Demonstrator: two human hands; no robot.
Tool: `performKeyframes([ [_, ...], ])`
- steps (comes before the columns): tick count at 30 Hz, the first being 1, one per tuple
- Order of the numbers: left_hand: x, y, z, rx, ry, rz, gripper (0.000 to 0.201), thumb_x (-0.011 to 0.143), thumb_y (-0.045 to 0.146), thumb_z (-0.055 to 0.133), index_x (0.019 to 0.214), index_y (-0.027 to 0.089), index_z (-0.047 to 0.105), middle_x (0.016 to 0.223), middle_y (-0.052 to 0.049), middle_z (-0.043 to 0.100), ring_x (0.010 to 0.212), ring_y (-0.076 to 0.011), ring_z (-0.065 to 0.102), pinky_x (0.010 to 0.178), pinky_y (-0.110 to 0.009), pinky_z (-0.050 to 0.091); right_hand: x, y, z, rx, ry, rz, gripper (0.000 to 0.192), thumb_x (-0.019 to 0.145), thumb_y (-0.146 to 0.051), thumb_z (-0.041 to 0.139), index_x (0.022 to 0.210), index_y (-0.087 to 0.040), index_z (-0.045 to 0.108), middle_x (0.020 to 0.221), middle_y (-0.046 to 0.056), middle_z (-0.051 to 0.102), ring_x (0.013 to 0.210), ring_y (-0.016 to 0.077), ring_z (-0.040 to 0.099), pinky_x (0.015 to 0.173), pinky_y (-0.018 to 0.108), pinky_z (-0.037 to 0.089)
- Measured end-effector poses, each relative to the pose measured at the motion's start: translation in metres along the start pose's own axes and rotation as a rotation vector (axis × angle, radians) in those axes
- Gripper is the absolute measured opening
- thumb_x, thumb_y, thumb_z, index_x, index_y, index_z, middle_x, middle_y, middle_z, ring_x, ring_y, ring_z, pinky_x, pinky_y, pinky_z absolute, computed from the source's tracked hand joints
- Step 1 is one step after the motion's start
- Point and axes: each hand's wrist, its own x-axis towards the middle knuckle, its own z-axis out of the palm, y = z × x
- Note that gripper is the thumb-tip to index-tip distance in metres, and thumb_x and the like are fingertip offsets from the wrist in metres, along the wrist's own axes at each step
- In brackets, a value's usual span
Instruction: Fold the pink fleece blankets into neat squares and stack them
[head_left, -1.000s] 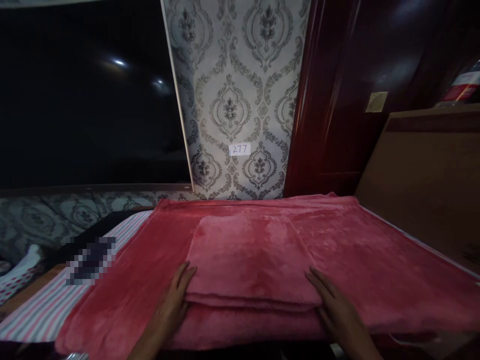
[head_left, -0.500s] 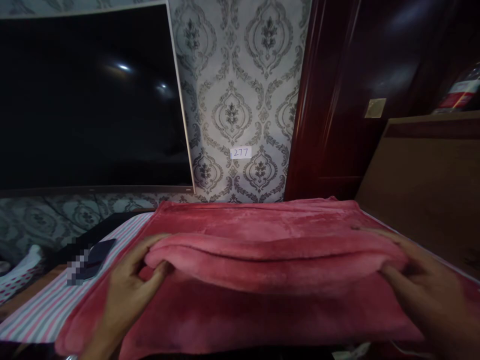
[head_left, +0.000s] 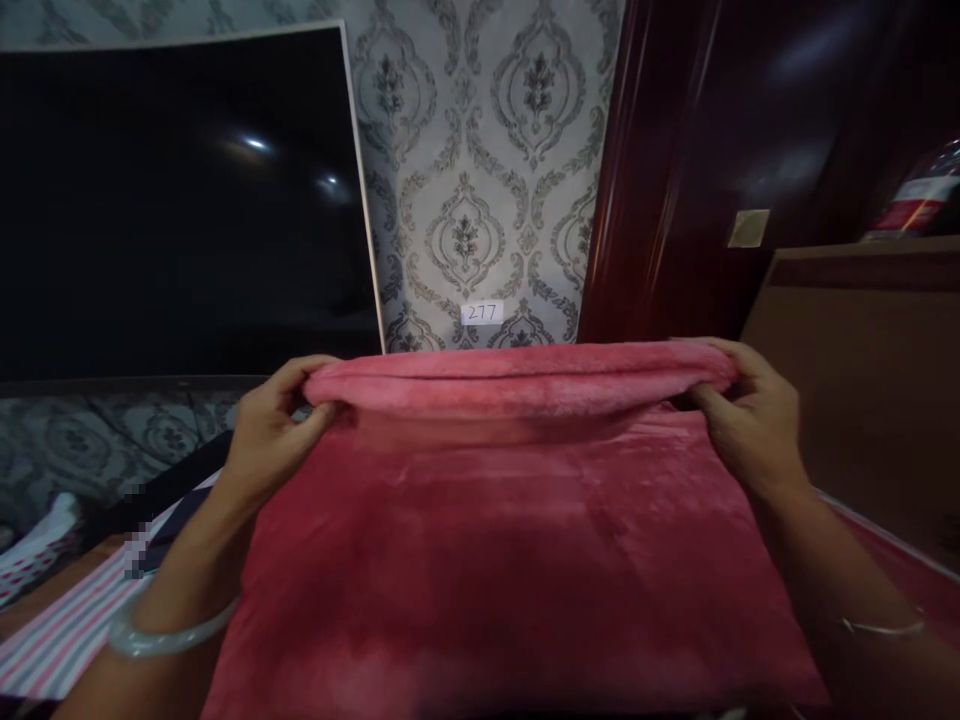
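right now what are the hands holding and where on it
Both hold the red blanket by its folded top edge: the left hand pinches the left end, the right hand the right end.

Bare forearms, no sleeves in view. Left wrist carries a pale, translucent bangle (head_left: 169,632), thick and smooth. Right wrist has a thin silvery bracelet (head_left: 881,628).

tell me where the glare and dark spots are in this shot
Head view: dim overall; two small light reflections glare on the black screen; the near part of the red blanket falls into shadow; the dark red door shows faint sheen; edges bend from wide-lens distortion.
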Motion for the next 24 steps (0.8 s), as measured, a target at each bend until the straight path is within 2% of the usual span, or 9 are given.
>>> performKeyframes([
  [3,-0.047,-0.024,0.005,0.118,-0.073,0.155,0.035,0.087,0.03,0.055,0.12,0.019,0.059,0.124,-0.008,0.068,0.115,-0.0221,0.064,0.101,-0.036,0.051,-0.047,0.027,-0.009,-0.072,-0.137,-0.124,0.041,0.079,-0.027,0.058,0.118,-0.022,0.067,0.123,0.009,0.07,0.116,0.0254,0.064,0.103,0.043,0.048],
  [5,-0.103,-0.053,0.017,0.167,-0.17,0.22,0.032,0.088,0.023,0.049,0.119,0.02,0.058,0.127,-0.01,0.068,0.12,-0.0215,0.064,0.1,-0.033,0.053,-0.103,0.055,-0.012,-0.089,-0.246,-0.146,0.037,0.084,-0.03,0.056,0.118,-0.025,0.068,0.12,0.009,0.072,0.113,0.0273,0.067,0.096,0.045,0.055],
  [7,-0.165,-0.084,0.031,0.205,-0.323,0.297,0.035,0.087,0.017,0.046,0.118,0.023,0.06,0.123,-0.008,0.071,0.112,-0.0182,0.069,0.092,-0.025,0.056,-0.164,0.084,-0.014,-0.078,-0.384,-0.182,0.036,0.084,-0.031,0.055,0.116,-0.032,0.071,0.112,0.006,0.075,0.103,0.0297,0.072,0.085,0.048,0.061],
  [9,-0.218,-0.107,0.041,0.246,-0.404,0.304,0.042,0.086,0.015,0.047,0.124,0.026,0.061,0.122,-0.006,0.072,0.107,-0.0169,0.071,0.089,-0.022,0.057,-0.216,0.104,-0.017,-0.091,-0.547,-0.15,0.042,0.083,-0.031,0.054,0.12,-0.043,0.069,0.114,0.004,0.075,0.1,0.0295,0.073,0.078,0.047,0.064],
  [11,-0.248,-0.115,0.042,0.251,-0.46,0.213,0.045,0.086,0.018,0.048,0.128,0.028,0.061,0.129,-0.006,0.069,0.111,-0.0183,0.069,0.094,-0.024,0.056,-0.247,0.112,-0.022,-0.125,-0.597,-0.12,0.044,0.084,-0.031,0.051,0.124,-0.041,0.068,0.12,0.006,0.073,0.105,0.029,0.072,0.081,0.047,0.064],
  [14,-0.246,-0.105,0.031,0.204,-0.512,0.115,0.039,0.089,0.025,0.052,0.126,0.027,0.064,0.131,-0.005,0.068,0.113,-0.0183,0.069,0.095,-0.023,0.055,-0.252,0.106,-0.034,-0.205,-0.665,-0.104,0.042,0.088,-0.031,0.05,0.126,-0.029,0.069,0.128,0.008,0.069,0.114,0.0283,0.068,0.092,0.046,0.06],
  [18,-0.206,-0.084,0.023,0.218,-0.411,0.023,0.029,0.094,0.038,0.051,0.112,0.027,0.07,0.11,-0.001,0.077,0.097,-0.0172,0.074,0.086,-0.022,0.058,-0.229,0.091,-0.035,-0.272,-0.617,-0.119,0.039,0.094,-0.036,0.05,0.127,-0.026,0.067,0.126,0.008,0.07,0.115,0.028,0.067,0.096,0.045,0.058],
  [21,-0.18,-0.076,0.042,0.301,-0.345,-0.021,0.037,0.097,0.043,0.043,0.115,0.025,0.07,0.11,-0.003,0.076,0.1,-0.0198,0.073,0.088,-0.028,0.059,-0.217,0.086,-0.008,-0.31,-0.547,-0.087,0.04,0.098,-0.035,0.043,0.129,-0.024,0.066,0.126,0.009,0.07,0.119,0.0286,0.064,0.101,0.048,0.054],
  [24,-0.165,-0.072,0.08,0.4,-0.411,0.026,0.049,0.097,0.044,0.042,0.135,0.02,0.06,0.136,-0.011,0.064,0.123,-0.0264,0.062,0.103,-0.041,0.052,-0.211,0.082,0.031,-0.373,-0.61,-0.089,0.047,0.099,-0.04,0.041,0.137,-0.02,0.06,0.138,0.012,0.062,0.131,0.0301,0.055,0.108,0.052,0.046],
])
